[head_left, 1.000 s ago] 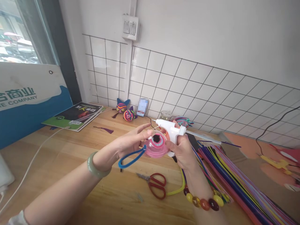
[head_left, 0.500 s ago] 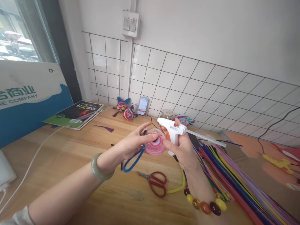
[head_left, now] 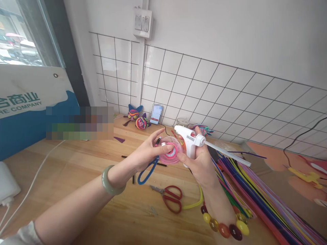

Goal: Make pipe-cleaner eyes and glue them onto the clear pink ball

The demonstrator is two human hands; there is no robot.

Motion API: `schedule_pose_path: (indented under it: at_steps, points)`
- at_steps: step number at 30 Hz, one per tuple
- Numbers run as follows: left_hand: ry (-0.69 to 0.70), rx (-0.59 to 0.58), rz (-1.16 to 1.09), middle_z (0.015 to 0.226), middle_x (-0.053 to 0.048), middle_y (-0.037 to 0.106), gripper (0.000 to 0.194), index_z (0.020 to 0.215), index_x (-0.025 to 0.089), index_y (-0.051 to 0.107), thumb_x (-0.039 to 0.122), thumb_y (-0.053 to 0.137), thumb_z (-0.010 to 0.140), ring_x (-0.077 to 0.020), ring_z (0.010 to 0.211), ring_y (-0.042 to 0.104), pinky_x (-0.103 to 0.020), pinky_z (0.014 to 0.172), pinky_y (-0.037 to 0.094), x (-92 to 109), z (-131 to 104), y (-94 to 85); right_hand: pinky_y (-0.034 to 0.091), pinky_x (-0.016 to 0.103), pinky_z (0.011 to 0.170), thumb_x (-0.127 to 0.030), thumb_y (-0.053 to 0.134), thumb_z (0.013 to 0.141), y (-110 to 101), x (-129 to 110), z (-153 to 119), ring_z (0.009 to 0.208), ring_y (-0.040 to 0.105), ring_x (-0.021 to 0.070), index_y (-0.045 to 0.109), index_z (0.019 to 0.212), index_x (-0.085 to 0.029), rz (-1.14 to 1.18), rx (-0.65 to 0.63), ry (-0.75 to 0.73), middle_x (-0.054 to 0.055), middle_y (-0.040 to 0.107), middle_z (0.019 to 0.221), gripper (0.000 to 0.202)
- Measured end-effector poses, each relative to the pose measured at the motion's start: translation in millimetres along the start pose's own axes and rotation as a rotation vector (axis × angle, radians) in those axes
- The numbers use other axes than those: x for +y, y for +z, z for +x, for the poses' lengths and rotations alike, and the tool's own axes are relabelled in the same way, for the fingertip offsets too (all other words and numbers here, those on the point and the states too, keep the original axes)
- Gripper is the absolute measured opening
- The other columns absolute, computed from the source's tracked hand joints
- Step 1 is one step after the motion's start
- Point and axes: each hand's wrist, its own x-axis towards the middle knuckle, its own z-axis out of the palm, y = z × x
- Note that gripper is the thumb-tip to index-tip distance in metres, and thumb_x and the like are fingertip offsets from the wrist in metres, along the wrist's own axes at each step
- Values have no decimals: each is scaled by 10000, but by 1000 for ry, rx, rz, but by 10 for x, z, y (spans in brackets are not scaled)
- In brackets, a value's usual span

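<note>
My left hand [head_left: 145,153] is closed on a round, clear-and-pink disc [head_left: 175,159], its thumb pressed across the pink ring at the centre. A blue pipe cleaner loop [head_left: 142,183] hangs below that hand; where it attaches is hidden. My right hand [head_left: 204,166] is wrapped round a white hot glue gun [head_left: 189,147], whose nozzle points up and left above the disc. A clear glue stick [head_left: 227,152] juts from the gun's back end. The right thumb reaches to the disc's right edge. Something orange shows between the disc and the gun.
Below the hands lie red-handled scissors [head_left: 172,200] and a yellow pipe cleaner [head_left: 192,203]. Many coloured pipe cleaners [head_left: 252,190] spread at the right. Two striped figures [head_left: 142,122] and a phone [head_left: 155,115] stand by the wall grid. A yellow tool [head_left: 306,177] lies far right.
The glue gun has shifted slightly right and the blue loop has swung a little right. Both hands keep their holds. The view has moved slightly.
</note>
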Motion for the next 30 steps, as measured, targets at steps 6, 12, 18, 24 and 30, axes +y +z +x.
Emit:
schedule_pose_path:
  at_steps: [6, 12, 18, 24, 30]
  points:
    - [-56, -70, -152, 1172, -79, 577, 629, 1322, 280, 388, 271, 659, 755, -198, 955, 582, -308, 769, 467, 73, 42, -125, 472, 402, 909, -303, 748, 659, 38, -155, -82, 1133, 521, 232, 178, 1401, -313, -4, 137, -84, 71, 533, 1253, 936]
    - [-63, -236, -363, 1001, -56, 634, 419, 1169, 220, 555, 409, 578, 796, -167, 822, 606, -257, 661, 478, 116, 137, -312, 511, 312, 571, -325, 565, 832, -6, -409, -273, 520, 525, 102, 622, 887, -196, -33, 223, -254, 53, 648, 885, 151]
    - [-9, -157, -303, 1067, -52, 611, 464, 1239, 272, 489, 348, 597, 794, -175, 856, 595, -270, 670, 473, 123, 116, -281, 462, 304, 499, -290, 542, 850, 15, -469, -330, 460, 494, 120, 615, 784, -185, -20, 115, -272, -3, 569, 563, 143]
    - [4, -62, -251, 1117, -57, 589, 461, 1246, 289, 476, 333, 584, 800, -209, 977, 557, -320, 746, 468, 168, 78, -241, 400, 251, 407, -291, 545, 852, -22, -392, -292, 428, 474, 111, 613, 837, -172, 30, -24, -174, -18, 529, 506, 138]
    - [74, -9, -162, 1155, -65, 566, 567, 1286, 271, 431, 292, 643, 761, -204, 985, 552, -337, 816, 439, 120, 84, -175, 504, 296, 507, -439, 552, 811, 114, -390, -241, 532, 517, 115, 577, 903, -228, 397, -43, -14, -7, 575, 701, 231]
